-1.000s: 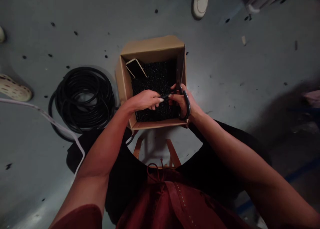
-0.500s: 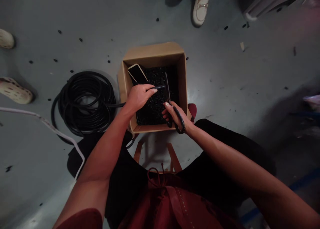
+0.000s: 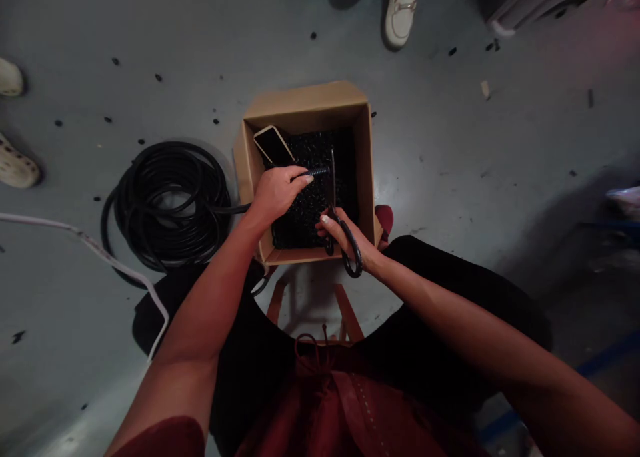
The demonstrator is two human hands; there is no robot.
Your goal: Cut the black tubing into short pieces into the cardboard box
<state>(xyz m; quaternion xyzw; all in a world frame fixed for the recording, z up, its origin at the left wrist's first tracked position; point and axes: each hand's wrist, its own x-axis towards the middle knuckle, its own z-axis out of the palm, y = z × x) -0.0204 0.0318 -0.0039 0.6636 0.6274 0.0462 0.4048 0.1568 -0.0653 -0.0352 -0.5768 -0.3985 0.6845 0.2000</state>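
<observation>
Over a cardboard box (image 3: 306, 110), my left hand (image 3: 277, 192) is closed on a black ribbed tube (image 3: 319, 172), whose free end points right. The tube runs back under my wrist to a large black coil (image 3: 173, 207) on the floor. My right hand (image 3: 345, 234) grips black-handled scissors (image 3: 352, 250), their blades pointing up the view beside the tube's end. Whether the blades touch the tube I cannot tell. Small black pieces (image 3: 305, 210) fill the bottom of the box. A phone-like object with a pale rim (image 3: 273, 144) leans in its far left corner.
Small black bits lie scattered on the grey floor (image 3: 200, 37). Another person's white shoes (image 3: 400, 20) stand beyond the box, and pale clogs (image 3: 17, 164) are at the left edge. A white cable (image 3: 90, 240) crosses at left. Wooden legs (image 3: 347, 310) show below the box.
My right hand and the scissors have shifted slightly left and down, and the blades look closer together. My left hand stays nearly still on the tube. The clog at left has moved further left.
</observation>
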